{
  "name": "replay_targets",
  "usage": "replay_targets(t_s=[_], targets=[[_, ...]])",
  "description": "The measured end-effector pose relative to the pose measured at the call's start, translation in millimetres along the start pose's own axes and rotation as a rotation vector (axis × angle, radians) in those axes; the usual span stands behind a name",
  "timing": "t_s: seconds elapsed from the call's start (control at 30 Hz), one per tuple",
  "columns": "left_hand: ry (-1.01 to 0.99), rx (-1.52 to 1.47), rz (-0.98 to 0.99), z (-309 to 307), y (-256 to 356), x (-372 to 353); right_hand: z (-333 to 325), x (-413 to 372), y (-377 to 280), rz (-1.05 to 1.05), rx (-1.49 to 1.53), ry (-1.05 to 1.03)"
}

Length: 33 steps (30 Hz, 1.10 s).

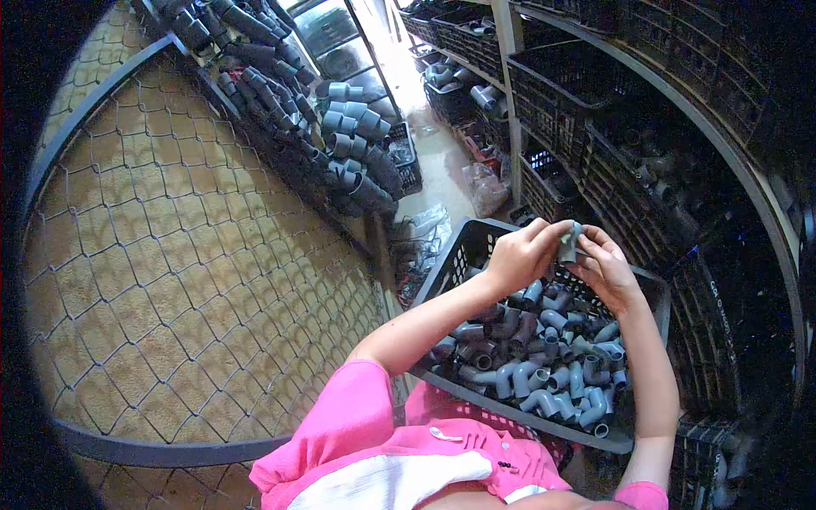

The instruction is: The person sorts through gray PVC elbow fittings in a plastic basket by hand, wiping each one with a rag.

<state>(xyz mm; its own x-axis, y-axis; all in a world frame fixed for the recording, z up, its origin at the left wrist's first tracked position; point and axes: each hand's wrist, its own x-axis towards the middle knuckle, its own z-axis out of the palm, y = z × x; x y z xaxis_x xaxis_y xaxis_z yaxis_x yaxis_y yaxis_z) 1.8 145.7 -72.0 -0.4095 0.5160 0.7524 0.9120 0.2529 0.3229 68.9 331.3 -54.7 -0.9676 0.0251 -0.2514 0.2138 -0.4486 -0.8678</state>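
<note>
Between my two hands, above the far part of a black plastic crate (518, 418), is a small grey pipe fitting (569, 246). The fingers of my left hand (525, 255) pinch it from the left. My right hand (605, 270) grips it from the right with thumb and fingers. The fingers cover part of the fitting, so its exact shape cannot be made out. Below my hands, the crate holds a heap of grey elbow fittings (552, 378), lying at many angles.
A chain-link mesh panel (204, 280) with a metal frame stands on the left. Beyond it, larger grey pipe fittings (348, 144) are stacked. Shelves with black crates (552, 85) line the right side. Plastic bags (486, 189) lie along the narrow aisle floor (435, 161).
</note>
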Motion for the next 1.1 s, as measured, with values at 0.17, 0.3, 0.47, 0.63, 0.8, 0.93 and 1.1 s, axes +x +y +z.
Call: replay_targets(t_s=[0.17,0.3,0.47,0.63,0.8,0.93,1.1], targets=[[-0.092,-0.033,0.120,12,9,-10,-14,9,8,-0.074,0.043,0.072],[0.000,-0.019,0.148,13,4,-5,-11,5,3,-0.024,0.082,0.092],[0.013,0.011,0.107,11,5,-7,-5,5,4,-0.067,0.102,0.049],[-0.027,0.091,0.217,18,11,-9,-12,8,7,-0.090,0.064,0.025],[0.015,0.008,-0.005,3,3,-2,-14,4,6,0.032,-0.005,-0.139],[0.003,-0.077,0.053,17,4,-15,-20,9,11,-0.005,0.009,-0.024],[-0.067,0.033,0.321,10,-1,-9,-12,3,5,-0.079,-0.154,-0.002]])
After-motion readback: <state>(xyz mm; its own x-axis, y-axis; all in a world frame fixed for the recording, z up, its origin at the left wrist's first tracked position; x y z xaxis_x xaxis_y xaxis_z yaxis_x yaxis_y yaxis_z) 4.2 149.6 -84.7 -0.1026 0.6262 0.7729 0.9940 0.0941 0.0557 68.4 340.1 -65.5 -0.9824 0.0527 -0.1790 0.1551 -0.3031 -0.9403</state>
